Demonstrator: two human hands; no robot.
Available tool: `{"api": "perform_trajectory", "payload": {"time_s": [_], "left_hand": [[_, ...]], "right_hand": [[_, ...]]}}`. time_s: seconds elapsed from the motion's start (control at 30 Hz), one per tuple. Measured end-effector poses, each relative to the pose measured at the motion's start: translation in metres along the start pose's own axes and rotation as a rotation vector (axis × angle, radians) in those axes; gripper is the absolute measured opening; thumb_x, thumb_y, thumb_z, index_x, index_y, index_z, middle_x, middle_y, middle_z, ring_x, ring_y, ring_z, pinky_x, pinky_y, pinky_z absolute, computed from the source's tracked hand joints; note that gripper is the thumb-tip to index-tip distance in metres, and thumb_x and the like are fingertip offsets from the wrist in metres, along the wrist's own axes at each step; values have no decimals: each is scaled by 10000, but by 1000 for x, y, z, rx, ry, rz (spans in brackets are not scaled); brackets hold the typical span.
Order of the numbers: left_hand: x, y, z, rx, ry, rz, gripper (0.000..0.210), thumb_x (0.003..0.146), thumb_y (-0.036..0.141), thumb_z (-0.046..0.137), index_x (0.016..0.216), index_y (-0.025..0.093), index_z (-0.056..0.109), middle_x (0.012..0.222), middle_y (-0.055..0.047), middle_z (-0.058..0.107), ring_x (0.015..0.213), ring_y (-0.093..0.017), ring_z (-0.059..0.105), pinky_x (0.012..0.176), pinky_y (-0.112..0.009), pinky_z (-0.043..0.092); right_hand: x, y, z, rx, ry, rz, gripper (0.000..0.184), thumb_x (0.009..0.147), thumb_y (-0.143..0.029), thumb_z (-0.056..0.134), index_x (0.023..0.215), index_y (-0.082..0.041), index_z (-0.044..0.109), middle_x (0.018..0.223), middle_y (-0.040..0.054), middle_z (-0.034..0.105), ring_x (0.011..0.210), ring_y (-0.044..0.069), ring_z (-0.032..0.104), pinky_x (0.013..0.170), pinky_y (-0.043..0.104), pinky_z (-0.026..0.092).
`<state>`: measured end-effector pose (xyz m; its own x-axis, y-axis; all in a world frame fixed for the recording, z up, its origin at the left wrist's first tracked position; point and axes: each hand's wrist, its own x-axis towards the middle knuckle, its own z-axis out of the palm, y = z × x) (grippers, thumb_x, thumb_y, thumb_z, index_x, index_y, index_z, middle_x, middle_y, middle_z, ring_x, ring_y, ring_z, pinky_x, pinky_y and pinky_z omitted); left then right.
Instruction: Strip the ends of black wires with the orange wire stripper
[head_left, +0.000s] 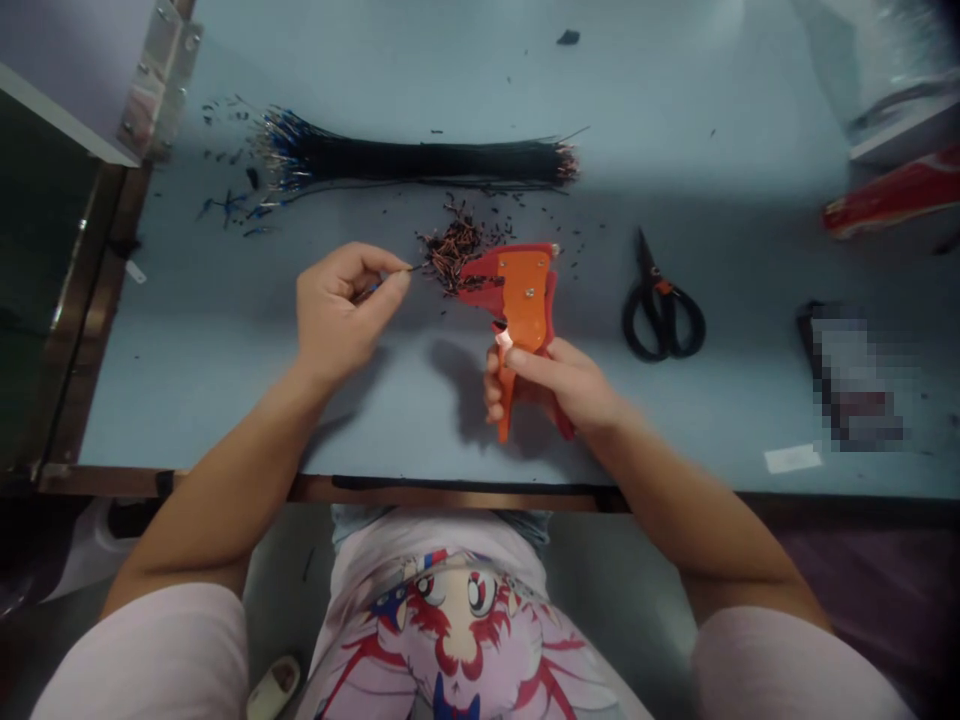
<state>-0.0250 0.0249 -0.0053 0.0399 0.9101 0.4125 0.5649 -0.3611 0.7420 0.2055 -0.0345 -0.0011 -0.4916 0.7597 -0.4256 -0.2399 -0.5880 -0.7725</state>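
Between thumb and index finger, my left hand (349, 305) pinches a thin dark wire (418, 267) whose end points right, toward the tool. Most of that wire is hidden by the fingers. My right hand (570, 380) is wrapped round the handles of an orange and red wire stripper (523, 290). The stripper's jaws face left, a short gap from the wire tip. Just behind the jaws lies a pile of black and copper-coloured scraps (452, 245). Farther back rests a long bundle of black wires (435, 160), with blue bits at its left end and copper ends at its right.
Black-handled scissors (664, 315) lie right of the stripper, blades pointing away. A blurred dark item (855, 375) and a white slip (793, 459) sit farther right. A red object (892, 195) is at the right edge. Loose blue-tipped pieces (232, 207) lie at left.
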Motion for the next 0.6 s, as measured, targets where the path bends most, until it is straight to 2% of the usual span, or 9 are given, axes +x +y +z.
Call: {"api": "perform_trajectory", "payload": {"time_s": [0.13,0.27,0.6], "left_hand": [[-5,9,3,26,-55,18,58,800,248,601,788,215,648,605,31,577,533,-74,470,484,-213,364],[-8,14,5,31,-84,61,53,794,228,604,791,203,650,670,21,633,558,-75,509,496,-201,385],[-16,18,10,64,-90,121,59,785,213,592,782,200,650,634,33,611,519,-67,473,498,-198,368]], "right_hand": [[1,5,2,49,-55,23,318,791,-406,685,887,-118,590,741,60,643,648,207,672,616,367,572],[0,5,3,68,-101,20,326,790,-407,685,901,-116,590,751,59,642,650,210,672,613,374,573],[-1,6,9,39,-168,33,310,810,-395,674,903,-118,569,718,44,634,642,188,667,567,331,572]]}}
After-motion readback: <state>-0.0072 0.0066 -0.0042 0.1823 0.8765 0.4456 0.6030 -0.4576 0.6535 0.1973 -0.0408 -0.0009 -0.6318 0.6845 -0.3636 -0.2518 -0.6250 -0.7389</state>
